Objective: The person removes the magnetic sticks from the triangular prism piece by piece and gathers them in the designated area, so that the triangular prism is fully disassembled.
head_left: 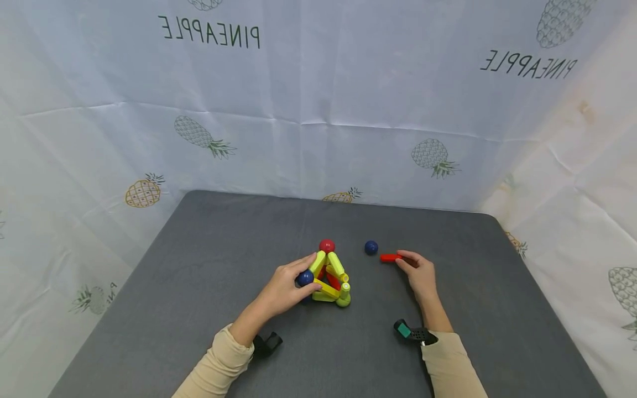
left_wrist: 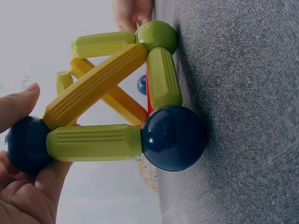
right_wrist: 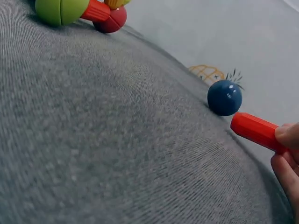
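Structure of rods and balls [head_left: 327, 288] stands on the counter [head_left: 224, 237]; I see the left grip [head_left: 283, 284] pinching its raised blue ball [head_left: 304, 278] between thumb and fingers. Right grip [head_left: 420, 273] is narrow, pinching a red rod [head_left: 389, 258] by one end, right of the structure. Loose blue ball [head_left: 371, 247] sits just beside the rod's free end. Red ball [head_left: 327, 246] at far corner, green ball [head_left: 343, 300] at near right.

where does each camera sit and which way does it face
Head: on the head, facing forward and down at the gray tabletop; left grip, right grip, sleeves show.
Left wrist: on that wrist, facing the ball-and-rod frame; both grips partly show.
Right wrist: on that wrist, facing a red rod and lone blue ball; right grip partly shows. Head shows both too.
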Tool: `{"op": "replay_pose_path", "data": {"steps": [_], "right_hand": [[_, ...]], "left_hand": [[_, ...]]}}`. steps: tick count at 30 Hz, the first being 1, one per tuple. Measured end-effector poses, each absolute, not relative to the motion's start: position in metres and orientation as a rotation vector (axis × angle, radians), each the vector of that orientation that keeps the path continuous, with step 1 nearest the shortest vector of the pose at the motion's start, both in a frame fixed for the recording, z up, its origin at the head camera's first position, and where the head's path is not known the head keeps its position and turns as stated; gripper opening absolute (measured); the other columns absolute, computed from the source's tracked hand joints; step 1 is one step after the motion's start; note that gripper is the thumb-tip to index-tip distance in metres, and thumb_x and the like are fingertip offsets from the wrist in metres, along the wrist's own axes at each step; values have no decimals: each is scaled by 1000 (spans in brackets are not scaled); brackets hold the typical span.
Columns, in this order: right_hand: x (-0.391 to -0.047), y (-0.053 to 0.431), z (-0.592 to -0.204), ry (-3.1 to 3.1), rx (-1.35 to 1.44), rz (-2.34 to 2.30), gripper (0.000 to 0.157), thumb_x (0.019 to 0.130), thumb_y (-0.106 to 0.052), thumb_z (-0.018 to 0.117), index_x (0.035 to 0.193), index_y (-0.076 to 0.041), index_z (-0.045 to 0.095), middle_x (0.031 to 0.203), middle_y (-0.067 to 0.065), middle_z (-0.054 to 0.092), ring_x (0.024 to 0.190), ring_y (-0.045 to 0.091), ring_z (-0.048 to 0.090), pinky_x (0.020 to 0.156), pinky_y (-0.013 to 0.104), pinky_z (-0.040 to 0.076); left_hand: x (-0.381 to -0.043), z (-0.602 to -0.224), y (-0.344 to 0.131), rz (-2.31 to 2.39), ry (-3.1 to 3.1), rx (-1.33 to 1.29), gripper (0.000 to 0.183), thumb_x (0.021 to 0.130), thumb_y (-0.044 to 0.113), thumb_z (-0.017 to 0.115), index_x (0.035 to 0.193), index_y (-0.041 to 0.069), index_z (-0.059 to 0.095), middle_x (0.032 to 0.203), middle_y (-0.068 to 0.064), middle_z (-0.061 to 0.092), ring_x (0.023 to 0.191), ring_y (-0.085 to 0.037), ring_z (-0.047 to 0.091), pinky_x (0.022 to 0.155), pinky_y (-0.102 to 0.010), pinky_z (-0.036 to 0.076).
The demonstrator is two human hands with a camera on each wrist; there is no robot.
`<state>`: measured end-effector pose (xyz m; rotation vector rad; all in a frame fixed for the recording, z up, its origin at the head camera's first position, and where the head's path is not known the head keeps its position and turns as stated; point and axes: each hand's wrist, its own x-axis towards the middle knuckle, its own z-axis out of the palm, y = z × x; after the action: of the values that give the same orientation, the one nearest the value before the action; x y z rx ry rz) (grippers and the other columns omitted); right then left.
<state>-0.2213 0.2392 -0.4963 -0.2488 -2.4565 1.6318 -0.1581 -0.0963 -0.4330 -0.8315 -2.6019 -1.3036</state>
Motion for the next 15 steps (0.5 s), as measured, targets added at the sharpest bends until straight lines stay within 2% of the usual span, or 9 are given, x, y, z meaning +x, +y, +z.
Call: {"op": "replay_pose_path", "data": {"steps": [3,7,15], "right_hand": [[-222,240,-499,-2520,-236,1501,27,89,-19,68,112,-5,69,110,16,67,84,5,56,67,12,44],[-222,240,-501,-2572,-196,1327,25,89,-20,68,110,-7,70,105,14,70,88,16,61,69,15,44],[-221,239,-505,-2598,-90,1136,23,90,-16,66,110,-4,69,104,17,69,91,31,64,79,43,49]], "left_hand": [[-158,-432,-96,-1300,-2603,-832,65,84,23,73,139,0,46,139,-17,50,124,-31,53,93,-39,50],[-158,-432,-96,-1295,-2604,-833,65,84,22,73,139,0,46,139,-17,50,124,-31,53,93,-39,50],[-158,-433,-97,-1298,-2603,-828,65,84,22,73,139,-1,46,139,-18,50,124,-31,53,93,-39,49]]}}
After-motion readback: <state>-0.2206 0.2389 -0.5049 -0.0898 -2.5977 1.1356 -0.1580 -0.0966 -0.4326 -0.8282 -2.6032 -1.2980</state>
